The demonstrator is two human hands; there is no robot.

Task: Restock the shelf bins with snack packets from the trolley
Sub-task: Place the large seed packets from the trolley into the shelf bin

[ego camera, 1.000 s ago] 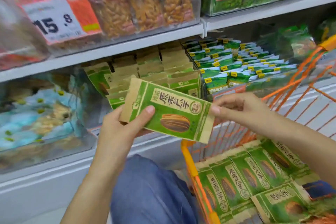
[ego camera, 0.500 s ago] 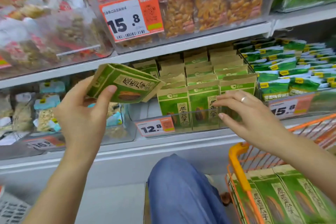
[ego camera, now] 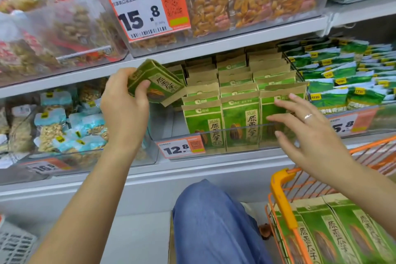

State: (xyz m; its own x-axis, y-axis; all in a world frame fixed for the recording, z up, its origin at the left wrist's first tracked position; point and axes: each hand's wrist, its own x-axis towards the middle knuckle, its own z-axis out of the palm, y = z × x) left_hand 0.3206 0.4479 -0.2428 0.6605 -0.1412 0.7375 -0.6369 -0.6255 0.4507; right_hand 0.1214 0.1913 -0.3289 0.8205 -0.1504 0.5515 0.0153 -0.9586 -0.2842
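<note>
Head view: left hand (ego camera: 125, 111) is gripping a green snack packet (ego camera: 157, 83), thumb across its face, holding it tilted just above the left end of the clear shelf bin (ego camera: 214, 130). That end of the bin is looking unfilled; three rows of matching packets are standing upright to its right. Right hand (ego camera: 308, 133) is hovering with fingers spread and relaxed, grasping nothing, fingertips at the front packet of the right row (ego camera: 276, 113); contact or a small gap, cannot tell. More packets are lying flat in the orange trolley (ego camera: 280, 191), lower right.

Risks, judging from here:
- Packet is going in tilted, so a corner could be catching the bin's front lip or the neighbouring row and folding.
- With nothing behind it in that gap, it may be flopping flat instead of standing.
- Right hand nudging the front row could be tipping those packets forward over the low wall.
</note>
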